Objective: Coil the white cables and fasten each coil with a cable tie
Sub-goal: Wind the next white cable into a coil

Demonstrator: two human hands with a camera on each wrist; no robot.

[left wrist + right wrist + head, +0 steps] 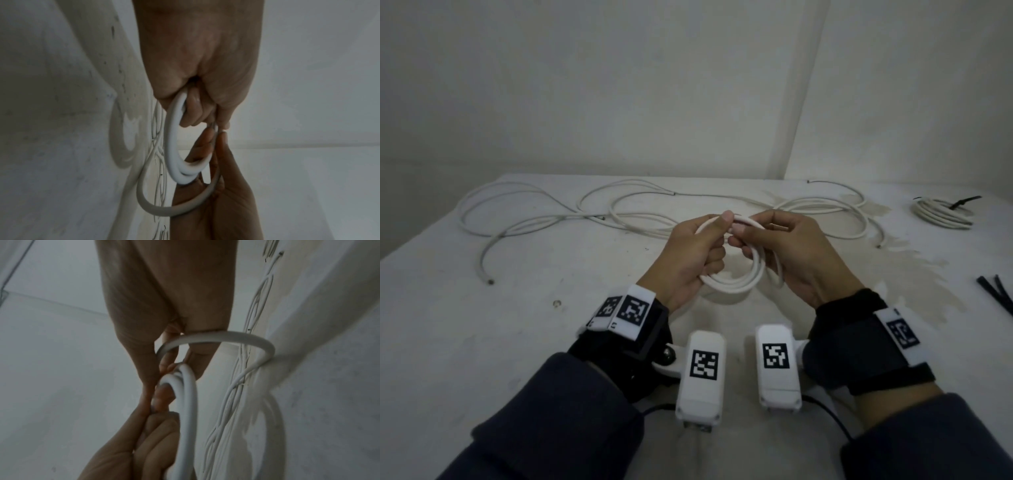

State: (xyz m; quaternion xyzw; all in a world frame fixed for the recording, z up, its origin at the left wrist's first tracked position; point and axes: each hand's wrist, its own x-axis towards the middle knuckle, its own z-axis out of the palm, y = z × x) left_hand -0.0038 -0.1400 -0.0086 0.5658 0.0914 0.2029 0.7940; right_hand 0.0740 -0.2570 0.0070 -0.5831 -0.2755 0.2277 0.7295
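A small coil of white cable [736, 284] hangs above the middle of the table, held between both hands. My left hand [697, 248] grips the coil's left side, fingers curled round several turns [174, 155]. My right hand [779, 245] pinches the top of the coil and holds one looser loop [216, 339] that stands out from the bundle [186, 402]. Loose white cables [599, 212] sprawl over the far half of the table. A finished coil [941, 212] with a black tie lies at the far right. Spare black cable ties [996, 294] lie at the right edge.
The white table [482, 342] meets pale walls at the back, with a corner at the back right. A yellowish stain [893, 260] marks the right part of the table. One loose cable end [490, 281] lies at the left.
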